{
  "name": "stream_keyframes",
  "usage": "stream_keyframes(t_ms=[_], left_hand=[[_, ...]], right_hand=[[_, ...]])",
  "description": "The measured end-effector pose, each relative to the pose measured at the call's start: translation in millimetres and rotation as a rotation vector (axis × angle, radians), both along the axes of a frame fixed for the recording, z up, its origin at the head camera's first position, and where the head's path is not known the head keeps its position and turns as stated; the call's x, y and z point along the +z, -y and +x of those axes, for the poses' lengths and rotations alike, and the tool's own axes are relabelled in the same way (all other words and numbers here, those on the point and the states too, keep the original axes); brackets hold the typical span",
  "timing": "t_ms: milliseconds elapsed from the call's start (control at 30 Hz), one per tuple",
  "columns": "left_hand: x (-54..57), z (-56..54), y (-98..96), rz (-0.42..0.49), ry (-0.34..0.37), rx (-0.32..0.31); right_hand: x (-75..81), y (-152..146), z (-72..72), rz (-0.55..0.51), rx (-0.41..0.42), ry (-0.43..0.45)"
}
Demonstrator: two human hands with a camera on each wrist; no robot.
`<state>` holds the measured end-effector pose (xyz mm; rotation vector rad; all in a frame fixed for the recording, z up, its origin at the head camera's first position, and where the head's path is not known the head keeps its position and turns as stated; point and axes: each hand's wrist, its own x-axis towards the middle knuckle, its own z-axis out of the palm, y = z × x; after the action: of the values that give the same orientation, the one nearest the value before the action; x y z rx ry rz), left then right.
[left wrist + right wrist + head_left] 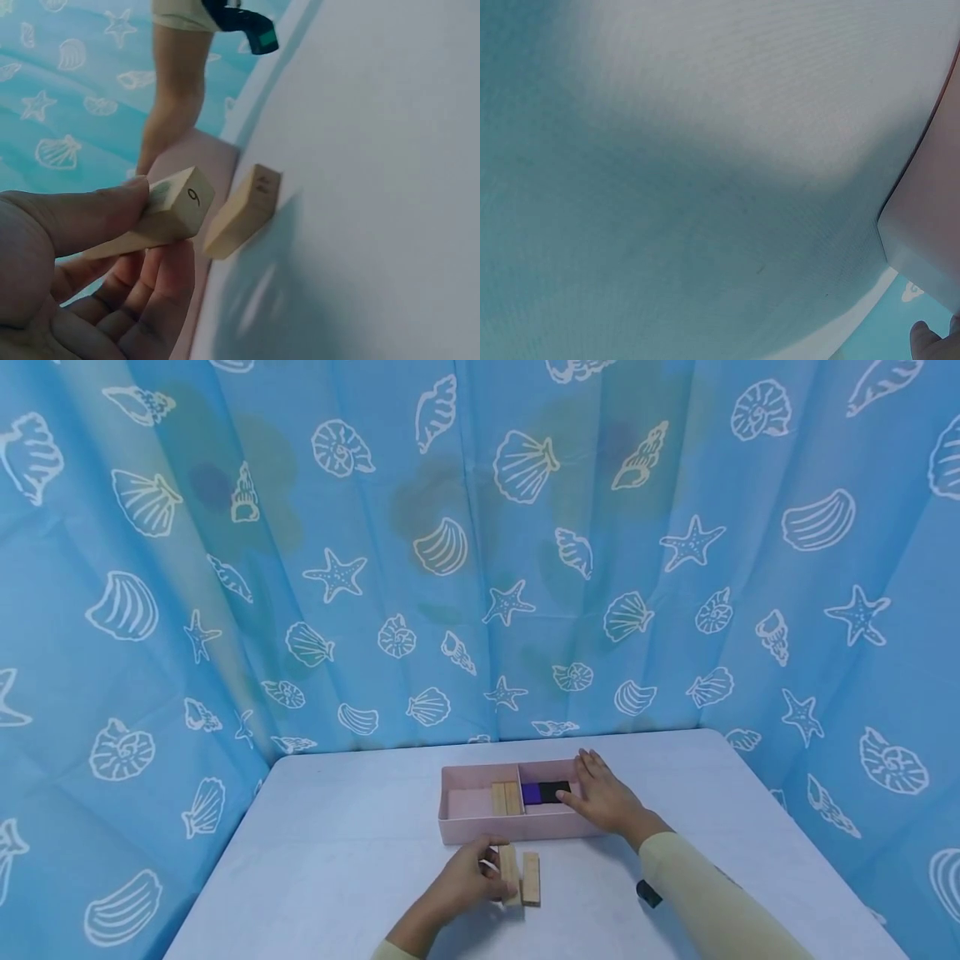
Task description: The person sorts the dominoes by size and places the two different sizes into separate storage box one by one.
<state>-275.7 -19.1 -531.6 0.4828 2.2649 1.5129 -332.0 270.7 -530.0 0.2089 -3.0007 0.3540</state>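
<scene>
My left hand [467,878] pinches a pale wooden block [509,874] between thumb and fingers, in front of the pink box. In the left wrist view the end of this block [196,196] bears a number that reads like 6 or 9. A second wooden block [531,878] lies on the table just right of it. My right hand [609,797] rests with extended fingers at the right end of the pink two-compartment box [480,831]. The left compartment holds wooden blocks [506,798]; the right one holds a purple piece [531,793] and a black piece [555,791], partly hidden by my thumb.
The white table [337,852] extends around the box. A blue shell-patterned curtain [480,568] hangs behind it and along both sides. Beside the right forearm shows a small black object [648,893], likely part of a wrist strap.
</scene>
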Motion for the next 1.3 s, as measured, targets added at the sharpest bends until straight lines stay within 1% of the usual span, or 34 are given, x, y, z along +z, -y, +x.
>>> stream_keyframes(t_ms=[100, 200, 333, 433, 667, 833, 1000, 1167, 1300], left_hand=[[5.4, -2.9, 3.2, 0.026, 0.004, 0.016], [9.8, -6.5, 6.5, 0.069, 0.008, 0.015], [15.0, -12.1, 11.1, 0.085, -0.019, 0.011], [19.3, -17.4, 13.7, 0.068, -0.049, 0.021], [28.4, -31.1, 20.0, 0.033, -0.084, 0.056], [30.2, -47.1, 26.5, 0.033, -0.099, 0.061], [30.6, -62.6, 34.4, 0.042, -0.079, 0.090], [37.9, -71.7, 38.0, 0.037, -0.105, 0.093], [45.1, -77.2, 36.3, 0.029, -0.113, 0.092]], right_hand=[[-1.2, -0.1, -0.6, 0.002, -0.001, -0.007], [-2.1, -0.2, -1.1, 0.009, -0.004, -0.011], [-2.4, -0.1, -0.8, 0.004, -0.004, -0.012], [-1.8, 0.0, 0.4, 0.002, -0.005, -0.009], [-1.1, -0.2, 1.2, 0.005, -0.002, 0.004], [-1.2, -1.1, 1.5, -0.006, 0.001, -0.001], [-4.9, -1.4, -0.8, -0.003, -0.002, -0.002], [-6.2, -1.7, -2.6, -0.006, 0.002, -0.008], [-5.2, -2.1, -2.4, -0.002, -0.002, -0.005]])
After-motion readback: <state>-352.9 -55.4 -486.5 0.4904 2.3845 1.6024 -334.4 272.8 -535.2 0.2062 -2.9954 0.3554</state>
